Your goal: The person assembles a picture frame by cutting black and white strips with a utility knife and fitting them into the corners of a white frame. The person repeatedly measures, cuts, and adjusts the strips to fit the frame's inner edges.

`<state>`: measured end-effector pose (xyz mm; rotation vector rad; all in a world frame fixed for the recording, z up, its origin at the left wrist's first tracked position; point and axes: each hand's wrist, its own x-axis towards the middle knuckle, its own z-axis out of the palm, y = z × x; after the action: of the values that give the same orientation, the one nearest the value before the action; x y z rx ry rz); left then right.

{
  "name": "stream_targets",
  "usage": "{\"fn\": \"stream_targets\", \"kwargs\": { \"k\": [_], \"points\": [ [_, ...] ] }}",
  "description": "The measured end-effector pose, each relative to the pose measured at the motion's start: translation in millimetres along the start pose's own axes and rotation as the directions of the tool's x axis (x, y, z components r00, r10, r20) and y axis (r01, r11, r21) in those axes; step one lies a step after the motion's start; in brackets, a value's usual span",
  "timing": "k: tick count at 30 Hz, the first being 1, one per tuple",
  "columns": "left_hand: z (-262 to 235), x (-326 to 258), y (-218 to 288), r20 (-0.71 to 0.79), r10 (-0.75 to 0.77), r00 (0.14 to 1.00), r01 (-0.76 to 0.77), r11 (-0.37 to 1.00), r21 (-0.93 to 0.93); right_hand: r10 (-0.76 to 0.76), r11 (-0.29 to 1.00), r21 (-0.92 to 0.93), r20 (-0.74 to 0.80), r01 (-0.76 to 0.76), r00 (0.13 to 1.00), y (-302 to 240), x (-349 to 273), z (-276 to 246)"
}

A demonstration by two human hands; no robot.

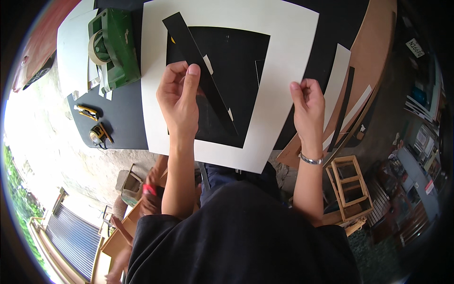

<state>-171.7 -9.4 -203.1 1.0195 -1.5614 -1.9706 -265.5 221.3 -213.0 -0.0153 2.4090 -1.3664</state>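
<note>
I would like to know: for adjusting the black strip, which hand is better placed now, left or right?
Probably the left. The left hand holds the black strip above the white frame's opening, while the right hand is farther away, at the frame's right edge.

Dark printed characters, on a small white rectangular plate [415, 48], upper right

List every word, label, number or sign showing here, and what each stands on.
White plate, far right: dark characters, not transcribed.
Red-and-white label on the grey panel, right: too small to read.
Black strip in the left hand: no lettering seen.
White frame-shaped sheet by the right hand: no lettering seen.
</note>
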Motion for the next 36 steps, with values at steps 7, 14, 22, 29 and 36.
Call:
{"fn": "stream_targets", "kwargs": {
  "k": [7, 14, 22, 29, 36],
  "points": [
    [10, -12, 0, 0.084, -0.093, 0.992, 0.086, 0.993, 0.081, 0.008, 0.933, 0.359, 0.090, -0.040, 0.996, -32, -25, -5],
    [23, -24, -8, 0.316, -0.361, 0.878, 0.257, 0.910, 0.325, -0.144, 0.944, 0.307, 0.050, 0.122, 0.988, -39, -43, -12],
    [41, -35, -2, 0.454, -0.425, 0.783, 0.335, 0.903, 0.268, -0.146, 0.934, 0.332, 0.028, 0.129, 0.989, -31, -53, -9],
    [51, -32, -7, 0.487, -0.413, 0.770, 0.367, 0.910, 0.192, -0.117, 0.913, 0.390, -0.023, 0.117, 0.993, -12, -53, -4],
    [51, -31, -24, 0.566, -0.461, 0.684, 0.410, 0.884, 0.225, -0.046, 0.903, 0.425, -0.064, 0.069, 0.997, 5, -54, -3]
  ]
}}
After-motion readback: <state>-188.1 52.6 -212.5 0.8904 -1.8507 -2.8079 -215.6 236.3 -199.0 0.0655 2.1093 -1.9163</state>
